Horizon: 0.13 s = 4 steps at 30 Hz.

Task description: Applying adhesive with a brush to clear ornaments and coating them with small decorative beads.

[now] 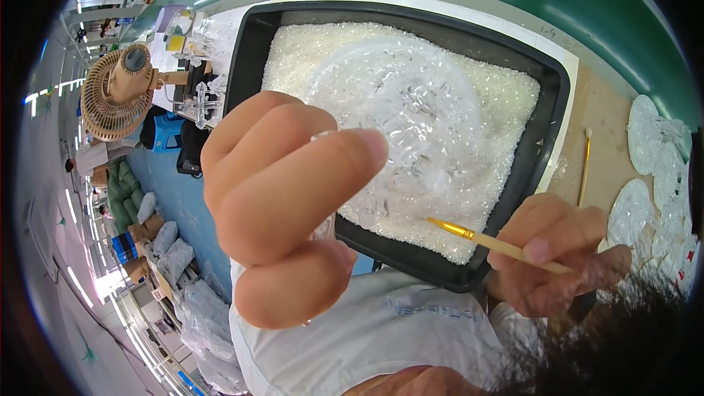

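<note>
My left hand [271,191], large and close up, has its fingers curled tightly around a small clear piece [323,227]; only slivers of it show, so its shape is mostly hidden. Lower right, my right hand [543,231] grips a thin paintbrush [506,248] with a pale wooden handle, its yellowish tip pointing left over the tray. Below both hands is a black tray [539,66] spread with glittering white granules [506,99]. A round, translucent dish-like thing [411,114] rests on the granules, with shiny clear bits on it.
Several round clear discs [632,213] lie on the brown board at the right, near a second brush [586,169]. A beige fan [114,95] stands at the left beside clear parts on the white table. Bags and boxes line the blue floor; a green surface runs along the back.
</note>
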Available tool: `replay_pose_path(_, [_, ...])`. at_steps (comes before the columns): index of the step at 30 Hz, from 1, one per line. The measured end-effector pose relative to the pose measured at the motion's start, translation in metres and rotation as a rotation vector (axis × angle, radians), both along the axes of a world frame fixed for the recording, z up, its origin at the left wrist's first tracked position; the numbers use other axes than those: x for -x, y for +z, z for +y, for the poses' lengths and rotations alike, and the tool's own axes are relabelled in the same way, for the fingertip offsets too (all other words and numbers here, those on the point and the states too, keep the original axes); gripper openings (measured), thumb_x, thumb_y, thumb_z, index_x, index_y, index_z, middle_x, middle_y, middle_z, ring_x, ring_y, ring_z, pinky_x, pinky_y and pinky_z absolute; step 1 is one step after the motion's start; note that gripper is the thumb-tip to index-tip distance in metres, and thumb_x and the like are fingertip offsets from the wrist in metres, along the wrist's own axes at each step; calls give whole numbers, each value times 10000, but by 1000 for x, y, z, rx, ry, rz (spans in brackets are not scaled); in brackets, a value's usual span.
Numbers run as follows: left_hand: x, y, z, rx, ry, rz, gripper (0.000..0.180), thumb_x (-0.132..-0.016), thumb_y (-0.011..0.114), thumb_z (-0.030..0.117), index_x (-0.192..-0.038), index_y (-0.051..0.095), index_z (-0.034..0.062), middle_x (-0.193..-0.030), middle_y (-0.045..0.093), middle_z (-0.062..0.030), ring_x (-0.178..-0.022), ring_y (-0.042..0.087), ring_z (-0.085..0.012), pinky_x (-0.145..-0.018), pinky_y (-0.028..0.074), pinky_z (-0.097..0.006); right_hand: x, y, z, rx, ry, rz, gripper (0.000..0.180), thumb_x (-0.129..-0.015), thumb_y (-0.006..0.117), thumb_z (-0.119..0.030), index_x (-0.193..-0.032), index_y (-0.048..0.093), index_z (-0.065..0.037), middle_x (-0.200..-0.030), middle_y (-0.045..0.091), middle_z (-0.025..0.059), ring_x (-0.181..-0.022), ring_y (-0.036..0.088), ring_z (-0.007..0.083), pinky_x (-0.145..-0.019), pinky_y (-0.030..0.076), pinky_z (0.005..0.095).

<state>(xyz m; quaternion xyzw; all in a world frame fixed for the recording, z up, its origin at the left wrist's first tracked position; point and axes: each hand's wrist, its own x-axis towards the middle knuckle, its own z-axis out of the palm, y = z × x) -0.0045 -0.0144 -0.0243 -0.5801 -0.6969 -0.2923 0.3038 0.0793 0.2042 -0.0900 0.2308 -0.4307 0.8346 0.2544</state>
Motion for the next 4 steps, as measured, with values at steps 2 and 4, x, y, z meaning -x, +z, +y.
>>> replay_pose_path(2, [-4,-3,1,-64,-1,-6,417,-852,629,289,-1091,386,50,-1080,511,-312,-530,499,-274,-398,364,-366,-2,8,-8,44,-31,-73,259,-907,649,-132,-1110,508,-57,-835,616,179,-572,606,228,-463,493,285])
replay_pose_path(4, [-3,0,-3,-69,-54,-31,428,-837,642,283,-1092,389,50,-1090,509,-308,-528,496,-269,-398,360,-366,-5,14,-13,93,-56,-142,212,-909,650,-172,-1032,586,-11,-723,599,124,-554,590,217,-445,451,276])
